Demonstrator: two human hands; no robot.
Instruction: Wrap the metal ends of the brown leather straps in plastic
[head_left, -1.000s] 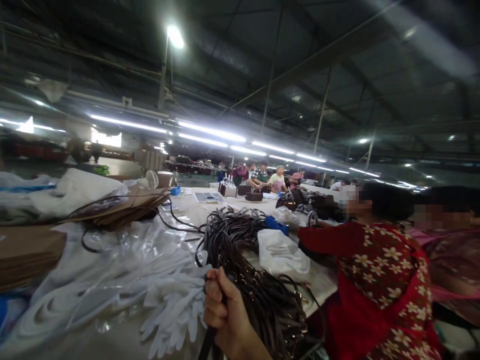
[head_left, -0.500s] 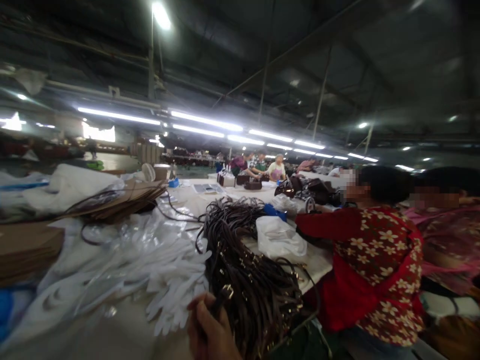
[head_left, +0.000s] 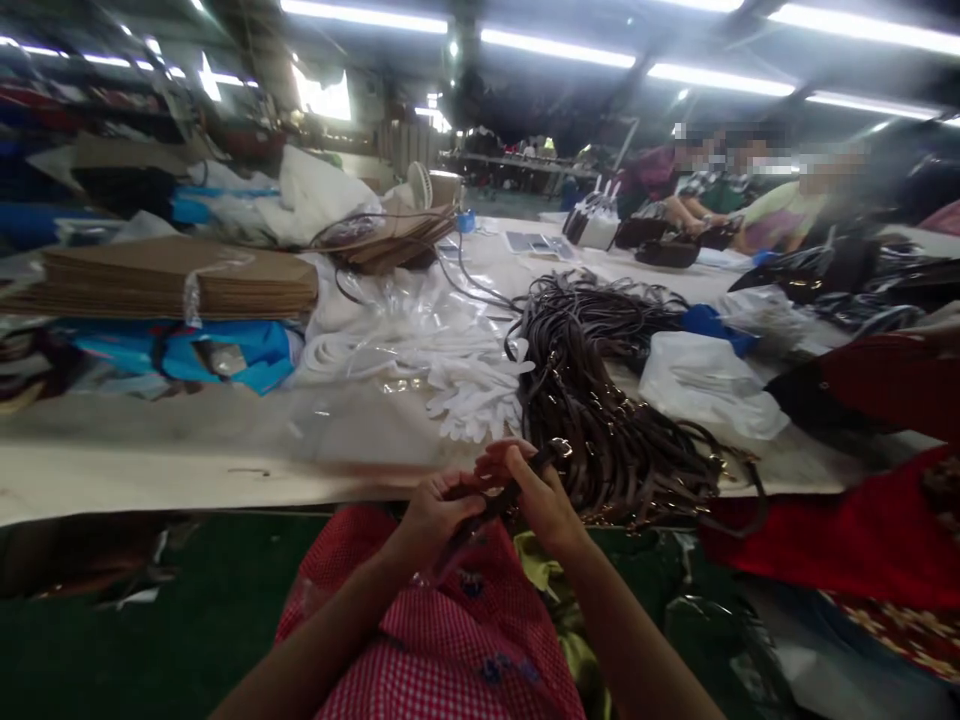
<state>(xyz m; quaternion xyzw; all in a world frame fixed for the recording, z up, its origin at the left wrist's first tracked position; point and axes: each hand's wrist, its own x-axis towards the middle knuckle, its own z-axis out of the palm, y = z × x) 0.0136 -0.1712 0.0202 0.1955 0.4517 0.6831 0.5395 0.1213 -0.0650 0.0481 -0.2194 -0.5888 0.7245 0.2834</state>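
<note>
Above my lap, at the table's front edge, both hands hold one dark brown leather strap. My left hand pinches its lower part. My right hand grips higher up, close to the gold-coloured buckle that shows beyond the fingers. The strap slants down to the left, and its lower end is blurred over my lap. Just past my right hand lies a big heap of similar dark straps with gold-coloured fittings. White gloves are piled on plastic left of the heap.
A stack of brown cardboard sheets lies on blue packaging at the left. A white plastic bag sits right of the straps. A person's red sleeve reaches in from the right. Other people work across the table.
The view has turned left and tilted down. My left hand has come into view on the strap, which my right hand held by the buckle earlier and still holds.
</note>
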